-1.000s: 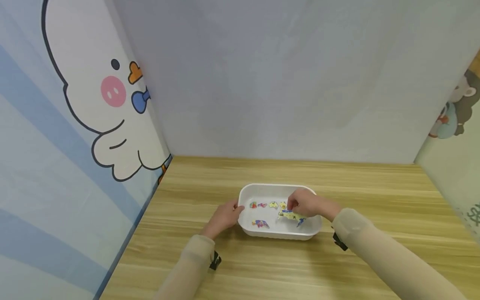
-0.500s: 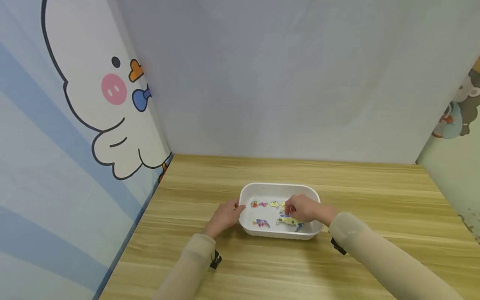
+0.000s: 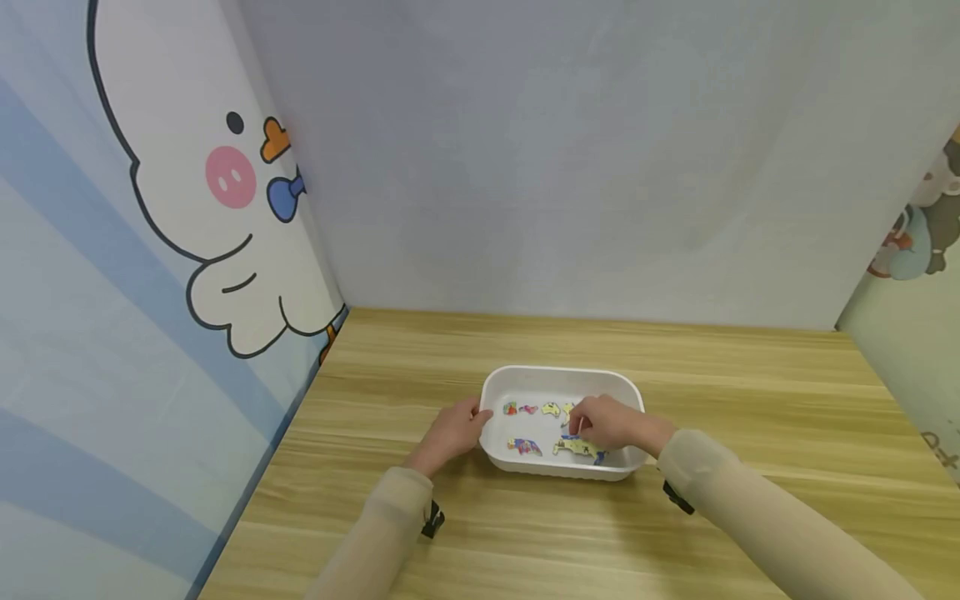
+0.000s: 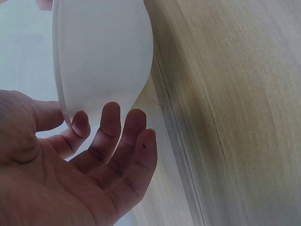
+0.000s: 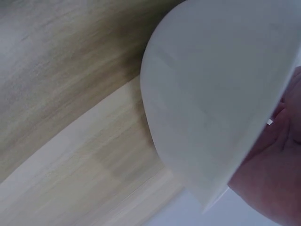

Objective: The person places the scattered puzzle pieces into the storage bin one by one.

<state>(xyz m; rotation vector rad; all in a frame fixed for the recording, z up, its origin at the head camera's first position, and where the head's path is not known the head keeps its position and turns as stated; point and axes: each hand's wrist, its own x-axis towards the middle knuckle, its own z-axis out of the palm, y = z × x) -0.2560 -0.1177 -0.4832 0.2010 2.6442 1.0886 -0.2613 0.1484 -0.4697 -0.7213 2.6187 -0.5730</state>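
Observation:
A white oblong tray stands on the wooden table. My left hand holds its left end, the thumb over the rim; in the left wrist view the fingers curl outside the wall. My right hand reaches over the tray's right side, fingertips pinched at the upper edge of a flat yellow-and-blue cut-out piece lying low in the tray. In the right wrist view the tray wall hides those fingertips. Other flat pieces lie nearby: a purple-orange one, a yellow one, a pink one and a red-green one.
Another small yellow piece is partly covered by my right hand. Wood-grain tabletop surrounds the tray. A grey-white curtain rises behind the table, with a cartoon-printed panel along the left.
My right hand has lowered the yellow-and-blue piece from a tilted, raised position until it lies nearly flat in the tray, then turned it slightly. The left hand keeps its hold on the tray.

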